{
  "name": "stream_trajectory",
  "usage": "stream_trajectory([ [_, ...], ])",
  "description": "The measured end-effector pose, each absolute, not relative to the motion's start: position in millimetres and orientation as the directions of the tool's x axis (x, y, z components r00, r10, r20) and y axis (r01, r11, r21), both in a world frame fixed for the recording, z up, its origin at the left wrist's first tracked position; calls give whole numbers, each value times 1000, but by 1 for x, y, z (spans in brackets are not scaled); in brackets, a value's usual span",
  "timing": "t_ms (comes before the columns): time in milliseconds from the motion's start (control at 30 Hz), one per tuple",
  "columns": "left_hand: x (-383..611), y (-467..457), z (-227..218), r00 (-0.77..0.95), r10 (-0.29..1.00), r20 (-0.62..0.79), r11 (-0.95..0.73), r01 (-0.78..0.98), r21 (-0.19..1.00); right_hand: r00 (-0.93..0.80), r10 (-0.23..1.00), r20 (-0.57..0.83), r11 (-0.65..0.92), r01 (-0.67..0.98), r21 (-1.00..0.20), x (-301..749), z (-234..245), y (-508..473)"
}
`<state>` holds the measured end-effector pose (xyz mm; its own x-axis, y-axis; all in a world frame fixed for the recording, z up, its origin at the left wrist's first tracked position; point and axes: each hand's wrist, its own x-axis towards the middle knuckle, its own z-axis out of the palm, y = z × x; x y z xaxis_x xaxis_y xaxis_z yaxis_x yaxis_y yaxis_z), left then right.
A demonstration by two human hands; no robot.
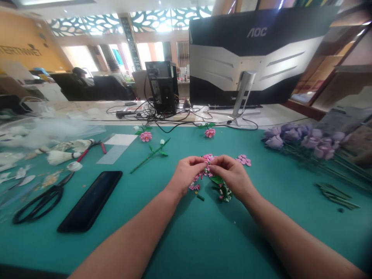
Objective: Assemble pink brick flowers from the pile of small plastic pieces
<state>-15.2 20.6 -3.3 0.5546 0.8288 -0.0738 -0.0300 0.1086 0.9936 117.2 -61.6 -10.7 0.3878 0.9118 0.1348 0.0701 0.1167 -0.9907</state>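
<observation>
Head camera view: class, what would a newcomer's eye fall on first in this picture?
The left hand and right hand meet mid-picture over the teal mat, pinching small pink flower pieces. To the right lie purple artificial roses. Beyond the mat, at the top, rises the back of a large AOC monitor.

Pink brick blossom point(208, 157) pinched between fingertips of left hand point(186, 175) and right hand point(231, 176). Loose pink bits point(195, 183) scattered just below, beside green-leaved stem cluster point(223, 190). Separate pink petal piece point(243, 159) lying flat, right of hands.
</observation>
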Motion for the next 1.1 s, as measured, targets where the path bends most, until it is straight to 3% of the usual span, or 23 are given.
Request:
stream_trajectory([
  [267, -14, 15, -4, 567, 822, -55, 97, -45, 994, 390, 908, 151, 117, 109, -987, 118, -13, -61],
  [1100, -19, 13, 5, 590, 802, 92, -226, 158, 961, 396, 886, 241, 163, 222, -961, 122, -14, -62],
])
